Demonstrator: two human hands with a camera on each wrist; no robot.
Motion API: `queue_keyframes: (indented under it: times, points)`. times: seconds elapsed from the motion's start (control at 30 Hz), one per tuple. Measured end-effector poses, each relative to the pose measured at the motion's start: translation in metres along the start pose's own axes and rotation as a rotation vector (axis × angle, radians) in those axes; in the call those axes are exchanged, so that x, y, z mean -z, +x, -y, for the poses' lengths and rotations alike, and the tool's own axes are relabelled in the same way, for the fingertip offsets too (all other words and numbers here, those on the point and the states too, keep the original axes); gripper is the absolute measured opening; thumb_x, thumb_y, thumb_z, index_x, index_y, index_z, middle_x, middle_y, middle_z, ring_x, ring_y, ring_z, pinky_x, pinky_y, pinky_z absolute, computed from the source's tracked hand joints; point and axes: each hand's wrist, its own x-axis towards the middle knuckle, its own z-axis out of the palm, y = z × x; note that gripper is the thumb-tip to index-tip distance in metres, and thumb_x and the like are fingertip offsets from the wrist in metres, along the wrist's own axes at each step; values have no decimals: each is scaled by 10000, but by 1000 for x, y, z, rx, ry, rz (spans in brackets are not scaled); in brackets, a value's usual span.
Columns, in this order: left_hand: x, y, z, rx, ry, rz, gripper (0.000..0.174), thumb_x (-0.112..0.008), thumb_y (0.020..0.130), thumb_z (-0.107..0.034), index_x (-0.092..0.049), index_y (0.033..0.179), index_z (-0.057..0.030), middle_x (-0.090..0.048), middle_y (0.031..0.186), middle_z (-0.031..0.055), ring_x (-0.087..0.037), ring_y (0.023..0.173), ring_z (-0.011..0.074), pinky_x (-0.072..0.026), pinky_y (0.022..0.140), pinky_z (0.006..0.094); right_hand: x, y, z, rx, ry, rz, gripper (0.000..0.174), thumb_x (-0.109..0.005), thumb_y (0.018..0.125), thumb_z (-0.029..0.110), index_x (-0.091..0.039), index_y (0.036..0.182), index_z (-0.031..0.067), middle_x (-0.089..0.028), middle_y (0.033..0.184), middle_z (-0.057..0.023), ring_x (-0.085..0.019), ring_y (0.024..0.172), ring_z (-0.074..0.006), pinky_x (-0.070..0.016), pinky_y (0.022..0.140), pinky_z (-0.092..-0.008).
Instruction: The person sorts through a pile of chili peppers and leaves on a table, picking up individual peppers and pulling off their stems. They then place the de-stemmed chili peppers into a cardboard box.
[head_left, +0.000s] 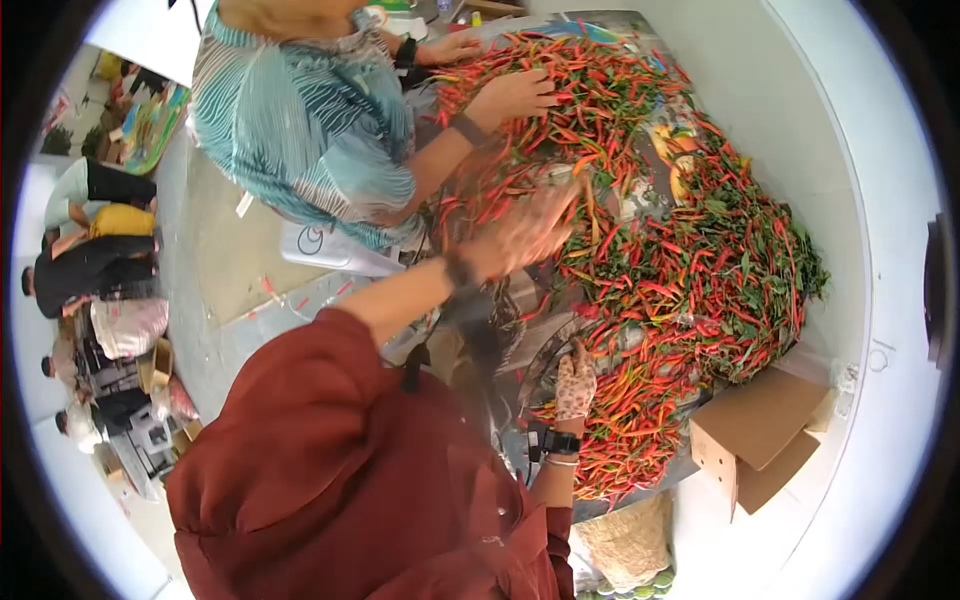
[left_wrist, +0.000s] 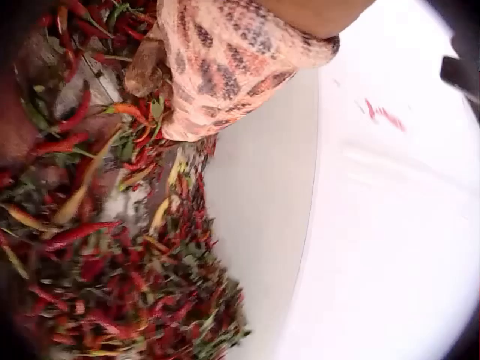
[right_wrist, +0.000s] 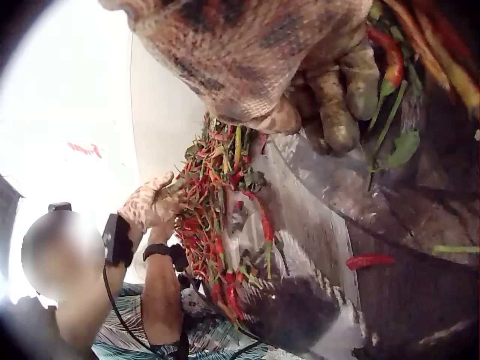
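- Beside the work, a smooth, pale wall is seen, flat and matte.
- A dark, hard-topped bench is set against it, partly covered by crinkled clear plastic and printed sheeting.
- Across the bench a broad, uneven heap of chilies is spread; it is thickened with leaves and stems toward the wall and thinned nearer the people.
- A soft, loosely folded dark red garment is worn by the person at work.
- A thin teal shirt, finely striped in white, is worn by the other person, whose hands are laid at the heap.
- A stiff cardboard box, angular and open-flapped, is placed by the bench's corner.
- A tan, coarse woven sack is seen below the bench edge.
- The left grip is blurred, with its fingers extended over the chilies; its pinkish spotted glove is loosely fitted.
- The right grip is gloved in mottled knit, its stained fingers bent downward near the chilies; whether anything is pinched cannot be told.
- The chilies are slender, tapered and glossy, mostly red, some orange or yellow, many green-stemmed.
- One short red chili is left apart on the dark surface.
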Motion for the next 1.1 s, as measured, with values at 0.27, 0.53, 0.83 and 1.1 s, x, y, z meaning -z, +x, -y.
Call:
queue_keyframes:
  times: [0.27,0.53,0.83,1.1]
  points:
    - [41,-124,-6,184,-836,640,614,-555,896,-258,-295,1433,-113,-373,1424,145,-400,1283,319,-360,1060,410,4,4,19,-69,35,39,353,-498,913,93,-529,1257,19,-578,1228,-139,-541,1131,-282,-414,963,-344]
    - [22,-132,-3,84,-666,704,572,-527,891,-194,-327,1418,-98,-429,1361,161,-430,1249,317,-364,1049,403,1,6,4,-39,7,42,353,-499,922,95,-526,1268,28,-577,1238,-126,-546,1130,-271,-429,953,-342]
    - [-51,-100,68,783,-1951,557,447,-430,955,-163,-373,1391,-87,-425,1368,72,-467,1194,200,-417,969,318,-2,6,-2,11,73,19,336,-499,917,81,-540,1245,24,-585,1223,-127,-547,1128,-262,-424,957,-339]
    - [7,-49,71,209,-655,454,495,-405,912,-14,-357,1401,-75,-394,1404,84,-431,1226,226,-387,1003,294,5,4,10,-85,15,63,346,-476,912,75,-542,1249,37,-584,1224,-138,-571,1074,-258,-442,922,-340]
